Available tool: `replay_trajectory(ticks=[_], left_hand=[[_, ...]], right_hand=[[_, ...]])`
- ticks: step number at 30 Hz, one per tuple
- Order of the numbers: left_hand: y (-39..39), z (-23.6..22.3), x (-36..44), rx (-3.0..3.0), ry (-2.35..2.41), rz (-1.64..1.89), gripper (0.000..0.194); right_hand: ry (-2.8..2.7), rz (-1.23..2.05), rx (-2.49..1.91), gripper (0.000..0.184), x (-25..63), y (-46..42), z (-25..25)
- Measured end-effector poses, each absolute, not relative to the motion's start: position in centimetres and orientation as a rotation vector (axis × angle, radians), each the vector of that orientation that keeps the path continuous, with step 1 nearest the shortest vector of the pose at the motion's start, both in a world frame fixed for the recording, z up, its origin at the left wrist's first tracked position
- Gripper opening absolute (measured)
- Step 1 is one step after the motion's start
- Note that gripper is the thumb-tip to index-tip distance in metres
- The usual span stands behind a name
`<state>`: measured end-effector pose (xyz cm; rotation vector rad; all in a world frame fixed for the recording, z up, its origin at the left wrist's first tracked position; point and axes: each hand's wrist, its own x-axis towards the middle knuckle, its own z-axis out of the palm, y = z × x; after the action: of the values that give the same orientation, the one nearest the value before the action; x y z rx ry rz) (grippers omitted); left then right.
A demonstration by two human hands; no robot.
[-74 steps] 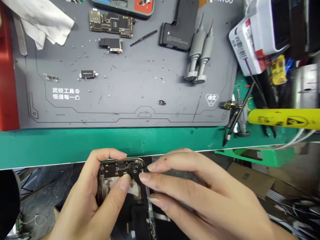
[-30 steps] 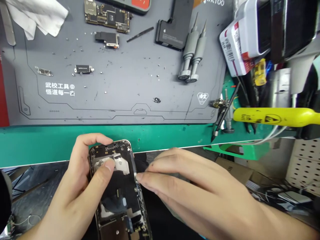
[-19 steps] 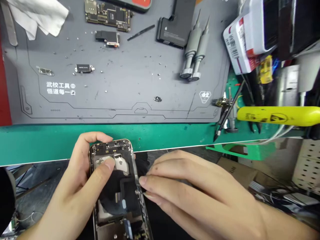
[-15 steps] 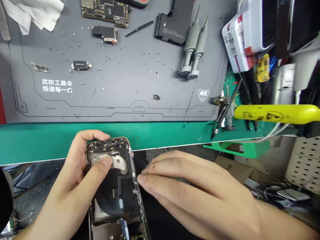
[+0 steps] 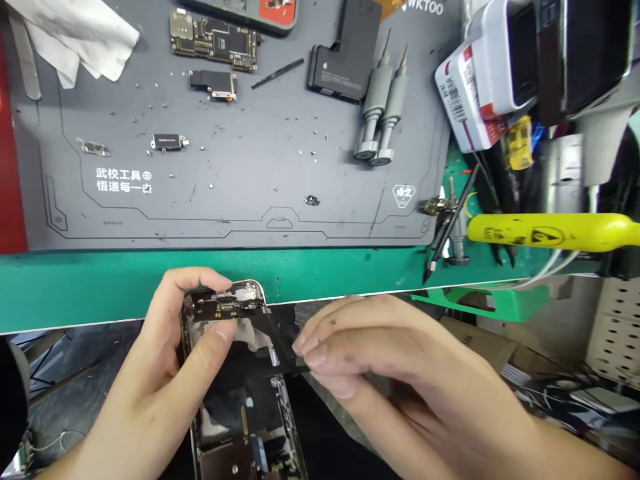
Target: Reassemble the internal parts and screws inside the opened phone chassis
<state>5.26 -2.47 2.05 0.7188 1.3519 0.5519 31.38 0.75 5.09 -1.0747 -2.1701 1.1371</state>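
Smartphone housing [image 5: 240,387]: opened, held at the near edge of the green bench top [image 5: 350,270]; could slip if the left hand [image 5: 165,373] slackens, and the thin dark strip [image 5: 285,343] at its side could tear if pulled sharply.
Right hand: thumb and fingertips [image 5: 313,357] pressed together, apparently pinching that strip's outer end.
Left hand: clamped on the housing, thumb across its inside, index finger curled over the top rim.

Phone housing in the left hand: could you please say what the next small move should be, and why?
Perhaps draw the dark strip gently outward with the right hand, since it seems pinched there and stretches from the edge of the phone housing, while the left hand holds the housing, thumb inside.
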Motion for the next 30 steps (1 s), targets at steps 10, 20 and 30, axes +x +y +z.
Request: replay_trajectory(ticks=[10, 20, 30], left_hand=[[-2.6, 2.7, 5.9, 0.676, 1.452, 0.541, 0.016], [-2.4, 3.2, 6.9, 0.563, 1.429, 0.617, 0.008], [-2.5, 3.0, 6.5, 0.389, 1.346, 0.578, 0.022]], right_hand=[[-2.16, 0.971, -1.156, 0.029, 29.6, -0.4, 4.6], [-2.443, 0.788, -1.161, 0.024, 28.5, 1.3, 4.3], [-2.485, 0.732, -1.043, 0.028, 28.8, 1.6, 3.9]])
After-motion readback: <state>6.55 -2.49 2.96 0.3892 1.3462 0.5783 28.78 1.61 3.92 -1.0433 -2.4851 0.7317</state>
